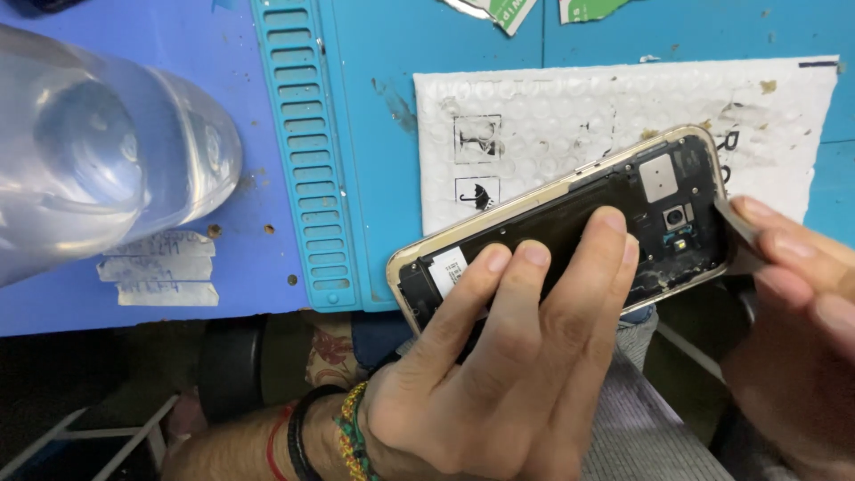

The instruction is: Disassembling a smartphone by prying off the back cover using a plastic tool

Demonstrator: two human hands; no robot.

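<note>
Opened smartphone (570,232), back cover off, gold metal frame, black inner plate with camera module and small shield exposed. Held in the air at the near edge of the tabletop (374,116), tilted, its camera end raised to the right, above the white bubble mailer (552,116).

Left hand (499,374): fingers spread across the phone's open back, three fingertips pressing on the black plate, thumb hidden beneath; it grips the body from below and over the near edge. Bead and cord bracelets on that wrist.

Right hand (793,303): fingers pressed together, pinching a thin grey pry tool (739,233) whose tip meets the phone's camera end at the frame edge.

Handling judgement: light, stiff, slim; smooth metal rim likely slippery. Exposed camera lens, flex parts and board look fragile, so pressure belongs on the frame's long edges and flat plate, not on the camera cluster. Screen side hidden; cannot tell its condition.

Nearby: clear plastic bottle (98,151) lying far left on blue mat, ribbed teal tray strip (307,151) between.
</note>
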